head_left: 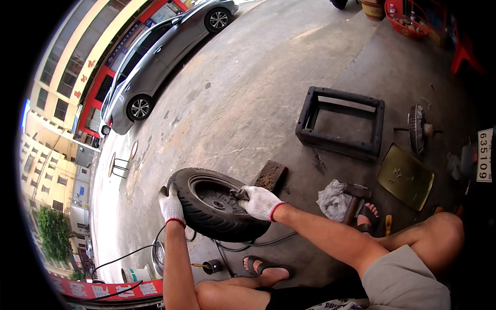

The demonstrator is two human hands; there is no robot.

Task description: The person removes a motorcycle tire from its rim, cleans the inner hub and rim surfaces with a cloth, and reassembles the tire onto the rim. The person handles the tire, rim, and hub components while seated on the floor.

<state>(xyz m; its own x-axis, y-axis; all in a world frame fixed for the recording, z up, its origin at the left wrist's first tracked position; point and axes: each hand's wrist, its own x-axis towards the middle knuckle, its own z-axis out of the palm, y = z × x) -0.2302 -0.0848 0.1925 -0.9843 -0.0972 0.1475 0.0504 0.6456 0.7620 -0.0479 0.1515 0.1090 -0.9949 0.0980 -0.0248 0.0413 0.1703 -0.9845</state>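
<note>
Biggest by far is the grey car [164,57], parked well off to the left of the black rectangular frame [338,144] and beyond it. The frame lies on the concrete, its corner posts dusty and scuffed.

To the left of that frame, on the side of the person [405,281], is the wheel [209,199], leaning at a tilt with its face turned up. Its tyre [206,222] is thick and black, with chunky grooved tread and a sidewall dulled to grey; the metal rim shows a paler ring, and inside it sits a dark, ribbed hub [219,205] with a small round centre.

Right of the frame and nearer the person lies an olive tray [413,168]; straight right of it stands a round part on an axle [416,129]. A crumpled white cloth [333,200] and a rusty-brown block [272,175] sit on the frame's near side.

The white-gloved left hand [172,205] rests against the tyre's outer edge; I can't tell whether its fingers clamp. The gloved right hand [260,202] closes around a small dark piece [242,195], too indistinct to name, above the rim.
</note>
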